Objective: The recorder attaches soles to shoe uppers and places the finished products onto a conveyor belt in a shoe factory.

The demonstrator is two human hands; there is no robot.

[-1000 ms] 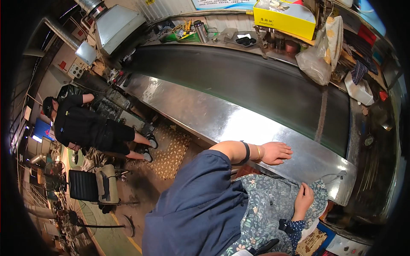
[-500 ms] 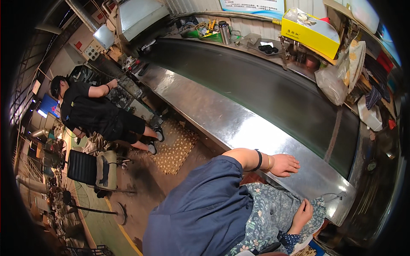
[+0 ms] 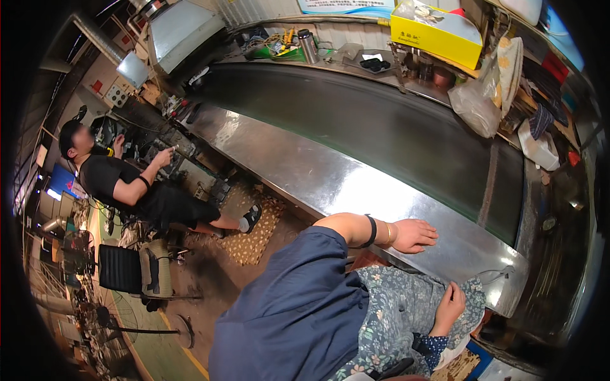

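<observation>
My left hand (image 3: pixel 413 235) lies flat, palm down, on the shiny steel ledge (image 3: pixel 305 171) that borders a dark conveyor belt (image 3: pixel 381 120). It holds nothing, and a dark band and a thin bangle sit on its wrist. The blue sleeve (image 3: pixel 298 305) covers that arm to the elbow. My right hand (image 3: pixel 448 308) rests in my lap on floral cloth (image 3: pixel 394 311), close to the ledge's near corner. Its fingers are curled against the cloth; I cannot tell whether they grip it.
A person in black (image 3: pixel 127 184) sits at the left, one hand raised to machinery there. An office chair (image 3: pixel 130 270) stands on the floor below. Beyond the belt are a yellow box (image 3: pixel 438 32), a steel flask (image 3: pixel 309 44) and a hanging plastic bag (image 3: pixel 473 101).
The view has swung, bringing the seated person more into the picture. My left hand stays on the ledge and my right hand stays in my lap.
</observation>
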